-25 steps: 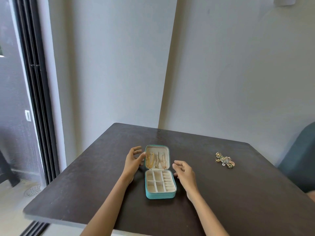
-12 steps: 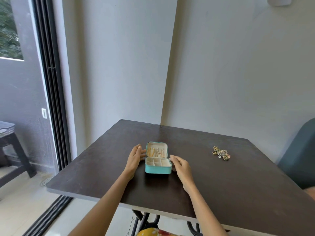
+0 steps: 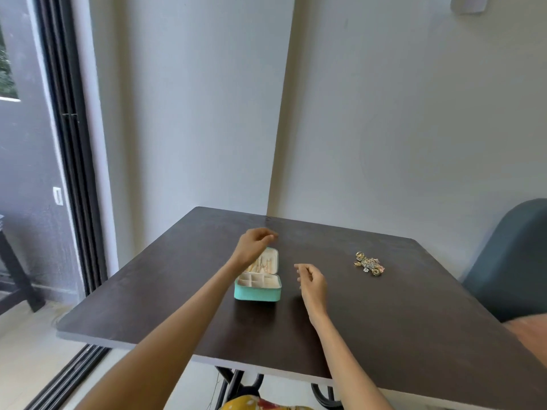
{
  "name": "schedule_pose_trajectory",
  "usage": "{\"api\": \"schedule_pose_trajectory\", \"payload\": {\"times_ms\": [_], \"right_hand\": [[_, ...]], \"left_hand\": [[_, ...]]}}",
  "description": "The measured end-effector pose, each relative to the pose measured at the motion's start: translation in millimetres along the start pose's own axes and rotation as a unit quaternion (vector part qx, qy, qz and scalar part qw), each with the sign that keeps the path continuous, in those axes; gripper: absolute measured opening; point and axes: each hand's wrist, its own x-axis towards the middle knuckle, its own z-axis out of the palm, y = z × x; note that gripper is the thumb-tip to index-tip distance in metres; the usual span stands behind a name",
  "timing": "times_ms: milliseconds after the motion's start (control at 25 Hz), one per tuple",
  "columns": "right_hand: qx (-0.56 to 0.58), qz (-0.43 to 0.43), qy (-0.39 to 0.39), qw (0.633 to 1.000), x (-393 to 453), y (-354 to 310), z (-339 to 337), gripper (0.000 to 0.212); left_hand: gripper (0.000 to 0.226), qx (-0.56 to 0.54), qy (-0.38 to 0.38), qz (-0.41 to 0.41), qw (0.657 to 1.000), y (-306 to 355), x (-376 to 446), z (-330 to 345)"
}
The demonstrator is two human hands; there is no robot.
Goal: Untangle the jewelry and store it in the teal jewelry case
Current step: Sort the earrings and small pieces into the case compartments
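On the dark worktop (image 3: pixel 384 321), head view: teal jewelry case (image 3: pixel 257 287) sits open, lid up, gold pieces in the lid. My left hand (image 3: pixel 254 245) hovers over the lid, fingers loosely curled, holding nothing; right hand (image 3: pixel 312 281) just beside the case, half-curled, empty. Tangled jewelry (image 3: pixel 368 263) lies well apart to the right. Probably light, snaggy, delicate; pinch a chunky bead, not thin chain. Nothing blocks. Teal chair (image 3: pixel 509 261) at right edge.

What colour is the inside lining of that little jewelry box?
Cream, seen in the head view: jewelry case lining.
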Motion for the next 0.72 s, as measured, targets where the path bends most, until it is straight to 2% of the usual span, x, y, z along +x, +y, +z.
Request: {"api": "schedule_pose_trajectory", "payload": {"times_ms": [80,160,360,480,720], "right_hand": [[-0.032,-0.001,0.034,0.999,10.6,7.1,-18.3,0.018],[-0.069,0.009,0.076,0.995,23.4,17.5,-45.5,0.02],[-0.152,0.045,0.16,0.974,63.7,47.6,-113.0,0.014],[-0.213,0.062,0.19,0.956,88.9,55.4,-135.1,0.017],[-0.282,0.136,0.229,0.922,126.2,64.9,-155.4,0.032]], "left_hand": [[0.024,0.046,-0.057,0.04,0.996,17.7,6.8,41.6],[0.027,0.069,-0.079,0.062,0.993,26.9,10.2,94.8],[0.036,-0.042,-0.043,-0.029,0.998,18.7,15.8,194.0],[0.039,-0.072,-0.021,-0.073,0.995,7.2,30.3,218.9],[0.037,-0.061,-0.038,-0.029,0.997,-8.3,54.1,239.9]]}}
